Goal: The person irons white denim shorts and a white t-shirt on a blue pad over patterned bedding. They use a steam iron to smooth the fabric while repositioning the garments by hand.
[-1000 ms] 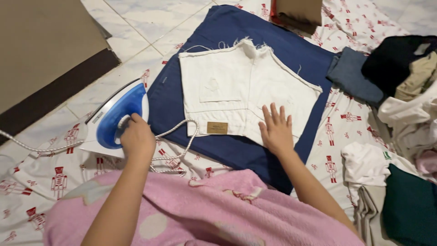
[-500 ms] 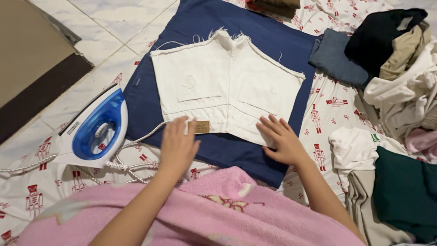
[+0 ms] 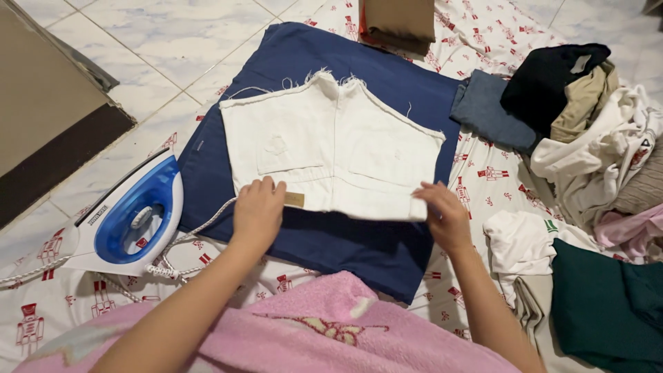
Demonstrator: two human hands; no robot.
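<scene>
I see both hands gripping the white shorts [image 3: 335, 148] at the waistband: left hand [image 3: 257, 213], right hand [image 3: 442, 215]. Shorts lie on blue cloth [image 3: 345, 242]; iron [image 3: 131, 217] rests left.

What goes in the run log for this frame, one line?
left hand on white shorts waistband | right hand at its other end | shorts on blue cloth | iron set aside left
</scene>
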